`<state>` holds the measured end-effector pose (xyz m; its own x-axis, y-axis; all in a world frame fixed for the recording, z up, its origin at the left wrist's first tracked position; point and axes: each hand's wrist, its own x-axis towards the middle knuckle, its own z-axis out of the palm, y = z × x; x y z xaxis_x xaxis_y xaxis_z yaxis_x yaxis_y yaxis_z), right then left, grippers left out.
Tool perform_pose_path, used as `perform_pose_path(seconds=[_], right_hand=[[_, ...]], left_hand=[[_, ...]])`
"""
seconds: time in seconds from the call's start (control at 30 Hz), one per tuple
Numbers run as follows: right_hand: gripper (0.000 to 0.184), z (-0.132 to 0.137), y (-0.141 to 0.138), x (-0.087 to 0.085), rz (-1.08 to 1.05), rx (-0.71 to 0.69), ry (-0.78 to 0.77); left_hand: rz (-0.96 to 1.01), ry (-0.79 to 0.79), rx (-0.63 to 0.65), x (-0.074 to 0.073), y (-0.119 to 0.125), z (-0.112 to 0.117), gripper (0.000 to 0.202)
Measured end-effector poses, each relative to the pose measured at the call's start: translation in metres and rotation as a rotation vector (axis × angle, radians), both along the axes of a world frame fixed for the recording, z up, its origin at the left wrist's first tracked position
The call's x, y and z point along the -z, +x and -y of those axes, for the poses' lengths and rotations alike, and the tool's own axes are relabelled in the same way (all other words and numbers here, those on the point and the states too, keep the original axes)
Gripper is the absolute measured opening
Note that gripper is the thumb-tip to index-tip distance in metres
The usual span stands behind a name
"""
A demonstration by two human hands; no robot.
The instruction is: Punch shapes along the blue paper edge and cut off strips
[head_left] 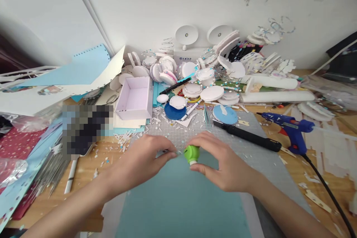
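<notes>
A large teal sheet of paper (pixel 178 200) lies before me, with white sheet showing along its sides. My left hand (pixel 152 154) is closed in a pinch at the sheet's far edge, fingertips pressed together. Just to the right, my right hand (pixel 216 160) grips a small green craft punch (pixel 192 153) between thumb and fingers. That punch has a white lower part and sits at the same far edge of the paper. Whether its jaw is around the paper I cannot tell.
Beyond my hands lie a pale box (pixel 134 98), a black-handled tool (pixel 251 137), a blue disc (pixel 225 114) and many white paper discs (pixel 212 93). A blue glue gun (pixel 290 126) with a cord is at right. Blue sheets with punched edges (pixel 92 63) lie left, and paper scraps are scattered about.
</notes>
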<state>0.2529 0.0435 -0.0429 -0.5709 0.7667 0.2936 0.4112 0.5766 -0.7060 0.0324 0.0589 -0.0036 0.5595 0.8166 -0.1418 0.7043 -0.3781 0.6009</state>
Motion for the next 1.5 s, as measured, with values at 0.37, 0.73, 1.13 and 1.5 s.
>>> perform_pose_path(seconds=[0.37,0.73,1.13,1.5], right_hand=[[0.036,0.002,-0.002,0.000,0.180,0.015,-0.235],[0.025,0.001,-0.006,-0.005,0.186,0.110,-0.443],[0.030,0.002,-0.010,0.007,0.124,0.185,-0.464],[0.017,0.003,-0.017,0.008,0.131,0.122,-0.225]], left_hand=[[-0.034,0.016,-0.051,0.005,-0.001,0.003,0.014],[-0.143,0.058,-0.093,0.012,0.006,0.008,0.020],[-0.094,0.113,-0.071,0.017,0.010,0.010,0.023],[-0.066,0.102,-0.073,0.020,0.010,0.012,0.021]])
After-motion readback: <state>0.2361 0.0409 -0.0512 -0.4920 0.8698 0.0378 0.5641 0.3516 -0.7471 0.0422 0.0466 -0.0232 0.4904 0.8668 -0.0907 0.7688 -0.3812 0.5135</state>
